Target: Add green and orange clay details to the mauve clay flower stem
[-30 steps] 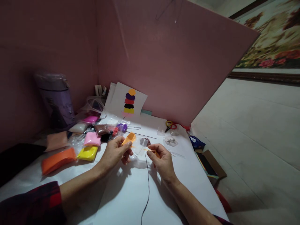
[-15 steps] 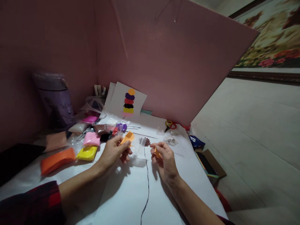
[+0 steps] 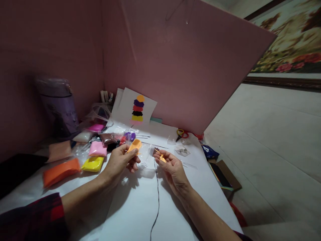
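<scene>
Pinched between the thumb and fingers of my left hand is a light-orange packet of modelling clay. My right hand holds a small lump of orange clay on its fingertips, with a thin strand sticking up from it. The two hands are apart above the white table. Between them lie a small clear zip bag and a brown piece partly hidden by my right fingers. A dark line runs down the white surface below.
Clay packets lie at the left, among them orange, yellow and pink. A purple bottle stands behind them. A card with coloured blobs leans on the pink wall. Scissors lie at the back right.
My right hand has turned and moved slightly left, so the orange lump shows more on its fingertips. My left hand has shifted slightly left with the packet.
</scene>
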